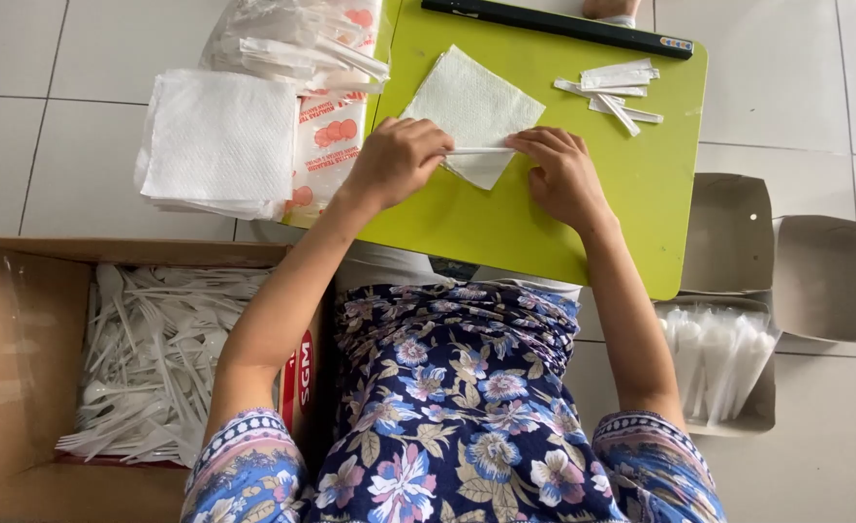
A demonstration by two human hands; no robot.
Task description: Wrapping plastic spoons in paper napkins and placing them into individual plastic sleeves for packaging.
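On the green table (583,228), our left hand (396,160) and right hand (560,174) pinch a white stick (478,150) against the napkin (471,107), rolling barely begun, few wrapped sticks (614,89) done, many forks (152,358) left.

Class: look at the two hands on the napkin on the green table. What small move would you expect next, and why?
Probably roll the napkin further away over the white stick. The left hand and right hand both pinch its near corner, folded over that stick, and most of the napkin lies flat.

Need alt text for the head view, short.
Seen from above, a person's left hand and right hand press a white napkin around plastic cutlery on a lime-green table. A napkin stack and a cardboard box of plastic cutlery sit to the left.
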